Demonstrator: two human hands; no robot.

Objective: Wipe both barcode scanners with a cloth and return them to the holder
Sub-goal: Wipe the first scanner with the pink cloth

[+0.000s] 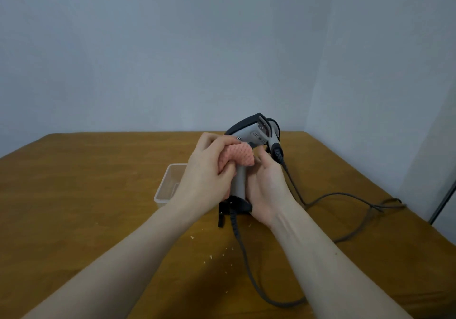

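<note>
I hold a grey and black barcode scanner (238,183) upright above the table. My right hand (266,187) grips its handle from the right. My left hand (207,170) presses a pink textured cloth (238,157) against the scanner just below its head (249,127). The scanner's black base (234,205) and its cable (246,257) hang down toward me. Just behind, to the right, part of a second scanner (273,141) shows with its black cable end; the rest is hidden. A clear plastic holder (164,190) stands on the table left of my hands.
The brown table (98,183) runs to a pale wall at the back and right. Grey cables (350,195) loop across the right side of the table. Small pale crumbs (209,257) lie near the front.
</note>
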